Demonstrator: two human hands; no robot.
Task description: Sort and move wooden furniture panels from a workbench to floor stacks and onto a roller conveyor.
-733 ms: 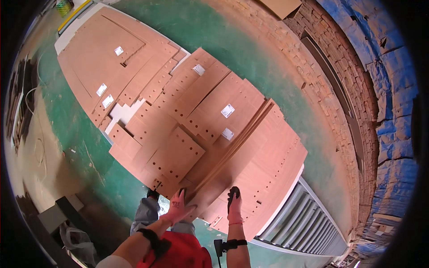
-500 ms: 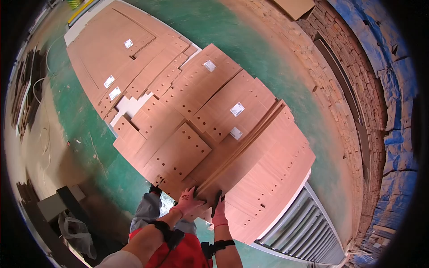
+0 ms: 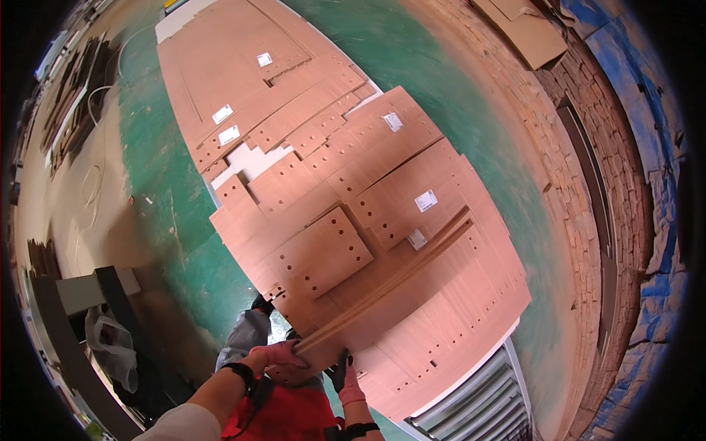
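A long, narrow wood-grain board (image 3: 397, 294), tilted up on its edge, lies diagonally across a layer of flat panels. Its near end is in my hands. My left hand (image 3: 281, 356), in a pink glove, is closed over that end. On the board's lower side, my right hand (image 3: 347, 381) grips with dark-coated fingertips against its face; part of the grip is hidden. Just left of the board lies a smaller panel (image 3: 323, 253) with several drilled holes. A larger drilled panel (image 3: 456, 323) spreads out to its right.
More wood panels with white labels (image 3: 425, 201) cover the long work surface. Metal rollers (image 3: 478, 404) show at its lower right end. A dark frame with a clear plastic bag (image 3: 110, 349) stands at lower left. Stacked brown boards (image 3: 588, 279) line the right side.
The long board has been drawn toward me and slightly left, with both hands moving along with it. The whole view has shifted, so the panels appear farther right.
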